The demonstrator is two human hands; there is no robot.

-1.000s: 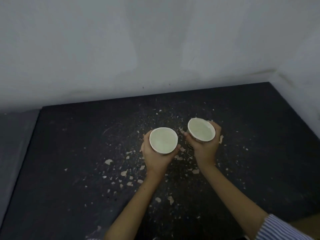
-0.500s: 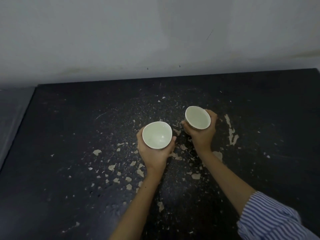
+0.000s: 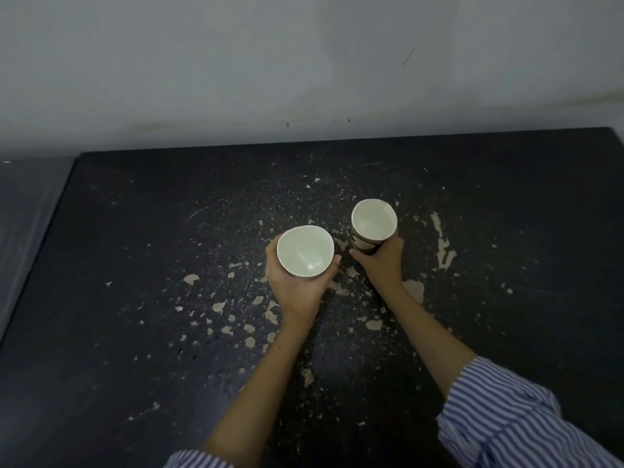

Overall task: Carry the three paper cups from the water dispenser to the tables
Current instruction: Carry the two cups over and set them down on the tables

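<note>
Holding two paper cups over the black table (image 3: 135, 298) — left hand (image 3: 297, 288) wrapped round one cup (image 3: 305, 251), right hand (image 3: 383, 265) round the other (image 3: 373, 224) — neither clearly set down, third not in sight.

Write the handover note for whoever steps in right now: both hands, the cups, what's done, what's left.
Left hand: closed around the left paper cup, held upright over the black table.
Right hand: closed around the right paper cup, low at the tabletop; whether its base touches cannot be told.
Both cups open side up; water inside cannot be confirmed.
Done: two cups brought to this worn, paint-flecked table by the wall.
Left: set down and release both cups. The third cup is not in view, so it probably still needs handling.
</note>
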